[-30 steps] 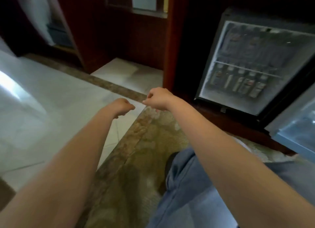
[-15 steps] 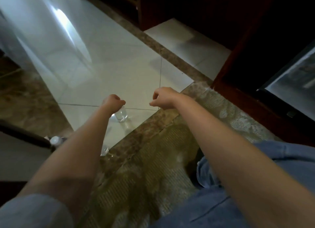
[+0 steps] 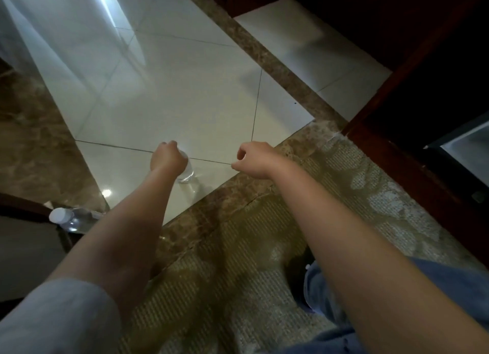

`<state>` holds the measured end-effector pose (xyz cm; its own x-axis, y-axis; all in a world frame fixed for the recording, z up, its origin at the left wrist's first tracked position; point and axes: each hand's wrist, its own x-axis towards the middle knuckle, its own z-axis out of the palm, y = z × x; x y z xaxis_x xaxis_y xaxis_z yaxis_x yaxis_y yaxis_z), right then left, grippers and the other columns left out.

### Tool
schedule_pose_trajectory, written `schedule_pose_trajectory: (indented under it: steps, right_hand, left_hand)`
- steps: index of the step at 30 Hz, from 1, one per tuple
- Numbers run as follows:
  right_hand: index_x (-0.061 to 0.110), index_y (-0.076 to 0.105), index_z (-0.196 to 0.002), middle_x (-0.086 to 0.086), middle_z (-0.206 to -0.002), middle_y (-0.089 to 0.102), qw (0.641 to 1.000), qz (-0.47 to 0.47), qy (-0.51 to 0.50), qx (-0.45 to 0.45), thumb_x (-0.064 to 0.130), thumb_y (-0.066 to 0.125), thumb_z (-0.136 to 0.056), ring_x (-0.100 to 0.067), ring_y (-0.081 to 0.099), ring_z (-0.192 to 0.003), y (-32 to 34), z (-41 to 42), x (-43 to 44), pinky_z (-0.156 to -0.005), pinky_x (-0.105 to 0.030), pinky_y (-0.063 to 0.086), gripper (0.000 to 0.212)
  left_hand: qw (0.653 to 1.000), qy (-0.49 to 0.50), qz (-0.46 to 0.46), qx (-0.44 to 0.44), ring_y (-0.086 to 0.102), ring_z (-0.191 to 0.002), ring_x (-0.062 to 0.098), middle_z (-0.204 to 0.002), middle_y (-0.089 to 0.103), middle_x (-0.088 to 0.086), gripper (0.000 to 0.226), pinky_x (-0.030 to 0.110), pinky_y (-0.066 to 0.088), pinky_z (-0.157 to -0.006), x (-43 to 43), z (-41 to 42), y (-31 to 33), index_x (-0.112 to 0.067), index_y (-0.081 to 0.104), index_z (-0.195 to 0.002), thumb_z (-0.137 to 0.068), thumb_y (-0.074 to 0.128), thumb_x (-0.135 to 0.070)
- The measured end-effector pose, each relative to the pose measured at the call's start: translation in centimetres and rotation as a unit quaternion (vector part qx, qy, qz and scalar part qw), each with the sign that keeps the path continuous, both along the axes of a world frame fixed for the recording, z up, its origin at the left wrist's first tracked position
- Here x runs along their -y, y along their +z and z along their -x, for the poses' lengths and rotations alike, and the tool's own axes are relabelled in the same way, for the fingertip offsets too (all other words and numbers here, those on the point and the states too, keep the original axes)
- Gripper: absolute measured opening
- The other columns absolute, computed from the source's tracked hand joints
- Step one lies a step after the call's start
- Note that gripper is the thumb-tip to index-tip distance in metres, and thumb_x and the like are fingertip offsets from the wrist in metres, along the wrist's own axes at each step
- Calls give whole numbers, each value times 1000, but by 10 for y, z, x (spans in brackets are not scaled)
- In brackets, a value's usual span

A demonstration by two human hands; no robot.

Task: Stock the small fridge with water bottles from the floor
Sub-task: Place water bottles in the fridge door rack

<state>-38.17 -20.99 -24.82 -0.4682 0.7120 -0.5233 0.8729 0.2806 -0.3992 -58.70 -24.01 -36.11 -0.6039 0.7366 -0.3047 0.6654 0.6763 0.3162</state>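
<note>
Fingers (image 3: 171, 143) round upright bottle (image 3: 188, 172) — left hand (image 3: 168, 159), right hand (image 3: 255, 160) loose

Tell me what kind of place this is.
Likely a hotel room, though I can't be sure: a small fridge is set in dark wood cabinetry, the polished tile floor has a brown marble border, and a patterned rug lies alongside.

Bottle (image 3: 188, 172) mostly hidden under left hand (image 3: 168, 156) — grip unclear.
</note>
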Motion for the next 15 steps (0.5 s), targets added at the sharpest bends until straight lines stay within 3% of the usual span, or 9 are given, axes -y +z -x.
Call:
schedule_pose_trajectory:
  steps: [7, 11, 15]
  right_hand:
    - [7, 58, -116, -10, -118, 60, 1000, 4, -11, 18, 28, 51, -92, -27, 58, -104, -18, -9, -1, -91, -41, 50, 32]
    - [12, 55, -121, -8, -123, 56, 1000, 12, -21, 7, 31, 52, -93, -25, 56, -105, -20, -14, 3, -88, -36, 48, 34]
    - [16, 39, -138, -9, -131, 51, 995, 33, -79, -55, 32, 56, -92, -23, 58, -99, -17, -14, 8, -87, -37, 50, 52]
  left_hand:
    - [999, -20, -24, -37, 55, -103, 38, -115, 54, 19, 29, 35, 44, -86, 7, -8, -13, 2, 63, -110, -87, 61, -16]
    - [998, -31, -47, -30, 56, -102, 35, -116, 56, 17, 27, 34, 43, -84, 12, -11, -2, -2, 63, -113, -88, 58, -12]
    - [991, -62, -108, 40, 54, -110, 31, -122, 58, 13, 37, 33, 43, -88, 14, -31, 32, -11, 61, -121, -86, 64, -21]
